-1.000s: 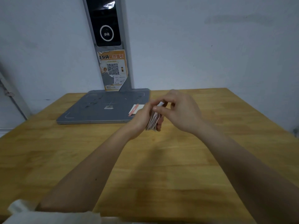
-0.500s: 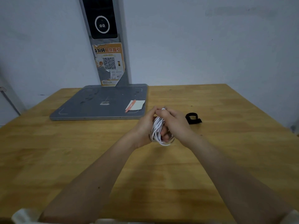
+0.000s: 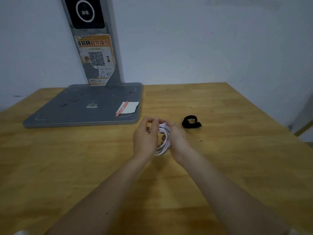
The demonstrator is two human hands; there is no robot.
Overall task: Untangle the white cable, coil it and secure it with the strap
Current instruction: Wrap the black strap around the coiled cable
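You hold the white cable (image 3: pixel 163 139) bunched as a coil between your left hand (image 3: pixel 145 138) and right hand (image 3: pixel 177 138), both curled around it so the loops cannot spring apart, while the black strap (image 3: pixel 191 122) waits just beyond your right-hand grip.

White cable (image 3: pixel 164 139): wound into a small round coil of several loops, standing roughly on edge above the table, held between your two hands; you can see only the strands in the gap between your palms, top bundle and lower arc. Ends not discernible. Strap (image 3: pixel 191 122): black, lying flat on the wooden tabletop just to the right of the coil, curled into a loose loop with a short tail, apart from the cable.
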